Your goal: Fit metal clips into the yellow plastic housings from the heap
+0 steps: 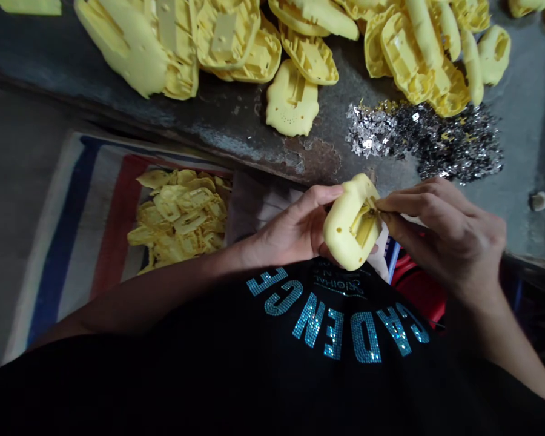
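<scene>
My left hand (302,224) is closed around a yellow plastic shell (345,233), which it holds tilted just off the table's front edge. A long rectangular recess opens in the side of the shell that faces me. At the upper end of this recess, my right hand (445,227) pinches with thumb and forefinger. Whatever lies between those fingertips is too small and hidden to name. Beyond the right hand, a heap of small shiny metal clips (427,139) lies on the table.
Many yellow shells (236,42) are piled along the dark worktable (227,133), and one shell (293,100) lies nearer its edge. Lower left, a striped woven sack (113,224) holds more yellow pieces (186,212). A small whitish lump (539,201) sits at the right.
</scene>
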{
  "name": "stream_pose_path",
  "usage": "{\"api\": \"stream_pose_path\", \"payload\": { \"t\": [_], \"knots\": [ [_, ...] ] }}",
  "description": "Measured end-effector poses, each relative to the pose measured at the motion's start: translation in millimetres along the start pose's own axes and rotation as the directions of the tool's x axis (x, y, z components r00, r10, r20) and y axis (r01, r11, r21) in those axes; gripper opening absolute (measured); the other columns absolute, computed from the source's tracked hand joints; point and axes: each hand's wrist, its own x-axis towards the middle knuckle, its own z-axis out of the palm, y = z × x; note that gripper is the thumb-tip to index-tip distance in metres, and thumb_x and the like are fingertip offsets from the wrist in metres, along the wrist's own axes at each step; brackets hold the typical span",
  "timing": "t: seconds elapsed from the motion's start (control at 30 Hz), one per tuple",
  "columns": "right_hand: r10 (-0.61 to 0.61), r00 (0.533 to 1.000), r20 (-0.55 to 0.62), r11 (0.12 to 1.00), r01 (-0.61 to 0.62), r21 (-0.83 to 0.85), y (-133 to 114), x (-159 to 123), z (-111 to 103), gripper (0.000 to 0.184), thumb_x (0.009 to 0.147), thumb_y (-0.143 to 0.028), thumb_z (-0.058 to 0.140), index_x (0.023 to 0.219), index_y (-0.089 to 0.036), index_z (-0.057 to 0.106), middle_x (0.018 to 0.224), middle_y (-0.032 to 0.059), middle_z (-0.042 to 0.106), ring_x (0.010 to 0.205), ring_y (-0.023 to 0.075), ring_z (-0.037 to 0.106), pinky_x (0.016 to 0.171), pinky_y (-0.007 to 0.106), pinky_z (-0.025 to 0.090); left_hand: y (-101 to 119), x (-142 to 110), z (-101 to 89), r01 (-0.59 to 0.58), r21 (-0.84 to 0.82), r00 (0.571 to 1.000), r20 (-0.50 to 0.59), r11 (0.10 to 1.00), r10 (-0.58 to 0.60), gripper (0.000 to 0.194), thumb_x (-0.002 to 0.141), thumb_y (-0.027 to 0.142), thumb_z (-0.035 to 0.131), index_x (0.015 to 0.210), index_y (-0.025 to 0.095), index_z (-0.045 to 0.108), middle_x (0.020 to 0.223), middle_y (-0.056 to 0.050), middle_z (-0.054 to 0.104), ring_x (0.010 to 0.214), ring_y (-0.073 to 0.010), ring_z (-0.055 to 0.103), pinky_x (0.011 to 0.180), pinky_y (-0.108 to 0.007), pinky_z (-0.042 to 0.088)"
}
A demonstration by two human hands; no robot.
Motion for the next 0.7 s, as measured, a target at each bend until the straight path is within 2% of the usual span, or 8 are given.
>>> {"api": "stream_pose_path", "payload": {
  "t": [0.1,0.2,0.37,0.5,0.7],
  "knots": [
    [0.059,0.997,-0.048,0.998,-0.059,0.008,-1.1,-7.4,2.9,0.033,0.109,-0.013,0.079,0.131,-0.037,0.083,0.114,0.002,0.09,0.093,0.0254,0.083,0.084,0.044,0.069,0.2,-0.3,-1.1,-0.002,0.009,1.0,0.025,1.0,0.002,0.083,0.097,0.073,0.084,0.162,0.023,0.073,0.136,-0.016,0.089,0.116,-0.0387,0.089,0.083,-0.041,0.074],
    [0.043,0.997,-0.063,0.997,-0.047,-0.056,-0.9,-16.2,8.9,0.035,0.109,-0.015,0.079,0.134,-0.039,0.084,0.119,0.0047,0.09,0.092,0.0278,0.082,0.083,0.048,0.067,0.1,-0.9,1.5,-0.013,0.016,1.0,-0.001,1.0,0.013,0.084,0.098,0.073,0.083,0.163,0.021,0.071,0.14,-0.017,0.088,0.126,-0.0412,0.086,0.085,-0.042,0.074],
    [-0.023,0.989,-0.143,0.993,0.006,-0.12,-1.6,-25.2,21.6,0.047,0.107,-0.01,0.079,0.144,-0.039,0.081,0.12,0.0054,0.09,0.093,0.027,0.081,0.082,0.047,0.065,0.5,-3.0,10.0,-0.082,0.035,0.992,-0.091,0.996,0.085,0.08,0.093,0.063,0.09,0.158,0.02,0.073,0.149,-0.017,0.084,0.143,-0.0419,0.078,0.111,-0.05,0.072],
    [0.018,0.98,-0.198,0.998,-0.029,-0.053,-5.2,-25.2,25.3,0.044,0.104,-0.004,0.08,0.135,-0.034,0.085,0.115,0.0054,0.089,0.094,0.0243,0.082,0.082,0.042,0.065,0.9,-4.7,12.1,-0.094,0.04,0.991,-0.09,0.995,0.097,0.071,0.091,0.062,0.092,0.148,0.022,0.078,0.146,-0.015,0.085,0.146,-0.0431,0.076,0.117,-0.053,0.069],
    [0.112,0.969,-0.222,0.99,-0.089,0.11,-3.8,-26.1,25.7,0.038,0.105,-0.009,0.081,0.13,-0.036,0.089,0.114,0.0038,0.088,0.096,0.0238,0.082,0.082,0.042,0.067,-0.2,-5.1,11.5,-0.12,0.07,0.987,-0.102,0.99,0.127,0.069,0.089,0.063,0.096,0.139,0.018,0.08,0.137,-0.017,0.088,0.141,-0.0422,0.079,0.115,-0.05,0.068]
  ]
}}
